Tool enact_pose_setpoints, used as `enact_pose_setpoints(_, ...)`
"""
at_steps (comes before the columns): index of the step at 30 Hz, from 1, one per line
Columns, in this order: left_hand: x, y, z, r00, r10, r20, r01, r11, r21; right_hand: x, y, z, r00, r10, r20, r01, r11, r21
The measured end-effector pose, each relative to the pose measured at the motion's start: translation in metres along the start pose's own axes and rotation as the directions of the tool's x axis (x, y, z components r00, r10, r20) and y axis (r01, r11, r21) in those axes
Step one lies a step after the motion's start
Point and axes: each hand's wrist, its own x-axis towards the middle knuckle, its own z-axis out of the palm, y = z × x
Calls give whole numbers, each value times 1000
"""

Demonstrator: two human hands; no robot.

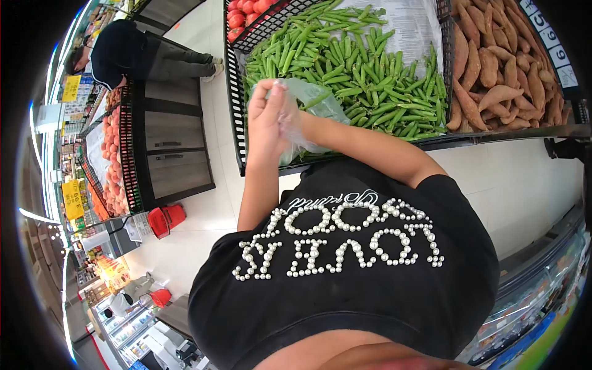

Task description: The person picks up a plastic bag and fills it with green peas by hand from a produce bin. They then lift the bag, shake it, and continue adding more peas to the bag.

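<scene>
My left hand [265, 120] is raised at the near left corner of a black crate, its fingers and thumb closed on a thin translucent plastic bag [331, 111]. The bag hangs over the near edge of the crate, with a green pea pod [317, 99] showing against it. From the right, my right forearm [370, 143] reaches across to the bag. My right hand [296, 125] is mostly hidden behind the bag's film and my left hand, so I cannot tell how its fingers lie. Loose pea pods [382, 86] fill the crate just beyond both hands.
Sweet potatoes [496, 68] lie in a bin to the right, tomatoes [246, 12] at the far left. The black crate rim [236, 111] runs beside my left hand. Across the aisle, a person [123, 55] bends by a fruit stand [176, 135]. A red basket [166, 220] stands on the floor.
</scene>
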Motion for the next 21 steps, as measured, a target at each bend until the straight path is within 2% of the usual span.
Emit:
enact_pose_setpoints(1,-1,5,-8,998,56,-7,-56,998,-12,2,-4,2,1000,-2,22,5,995,-103)
enact_pose_setpoints(2,-3,11,-15,987,108,119,-96,991,-97,-7,-11,-5,997,-20,78,49,919,-392)
enact_pose_setpoints(3,-7,14,-21,988,122,93,-112,988,-103,-17,-20,-13,990,-19,139,105,759,-643)
enact_pose_setpoints(6,-20,20,-39,993,102,58,-94,987,-132,-55,-71,-43,965,-225,135,243,570,-785)
enact_pose_setpoints(9,-25,13,-46,994,93,54,-81,978,-193,-79,-97,-74,977,-200,67,179,615,-768)
enact_pose_setpoints(12,-22,10,-43,995,85,54,-73,978,-194,-98,-103,-94,997,-68,-46,26,793,-609)
enact_pose_setpoints(15,-17,9,-39,993,84,86,-68,983,-173,-103,-85,-119,923,133,-361,-301,834,-463)
enact_pose_setpoints(18,-17,12,-38,987,95,126,-77,986,-146,-106,-21,-150,820,55,-570,-447,684,-577)
enact_pose_setpoints(21,-20,13,-41,990,81,115,-67,990,-123,-110,1,-145,851,38,-523,-459,536,-708)
